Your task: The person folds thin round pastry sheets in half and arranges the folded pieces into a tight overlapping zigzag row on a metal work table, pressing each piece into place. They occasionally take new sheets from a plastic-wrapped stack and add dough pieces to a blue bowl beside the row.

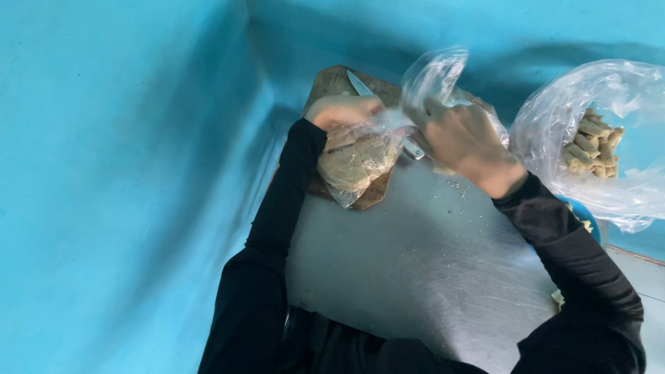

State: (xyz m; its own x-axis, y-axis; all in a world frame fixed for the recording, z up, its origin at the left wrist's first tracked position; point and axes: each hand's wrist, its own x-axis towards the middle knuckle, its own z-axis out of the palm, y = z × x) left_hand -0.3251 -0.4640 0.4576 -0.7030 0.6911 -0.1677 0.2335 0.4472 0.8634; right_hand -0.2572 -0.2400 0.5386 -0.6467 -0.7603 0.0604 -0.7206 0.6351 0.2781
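While blue walls (125,173) close in on the left and behind, a bare metal table (415,270) fills the middle of the view, scattered with a few pale crumbs near its far end. Off to the right sits a large clear plastic bag (609,180), open and puffed up, holding a heap of short, pale tan rolled pieces (590,147) stacked against one another. At the far end of the table lies a dark wooden cutting board (332,82), mostly covered by what rests on it. A smaller clear plastic bag (360,163) lies on the board, packed with a flat, beige, dough-like stack, its loose upper end (435,73) rising in a crumpled plume between the two hands. The right hand (465,142), in a black sleeve, is closed in a fist around the gathered plastic at the bag's neck. The left hand (343,109), also black-sleeved, has its fingers curled shut on the bag's edge, just above the filled part. A knife (377,104) lies on the board beneath the bag, its blade tip showing beyond the left hand and part of it showing by the right.
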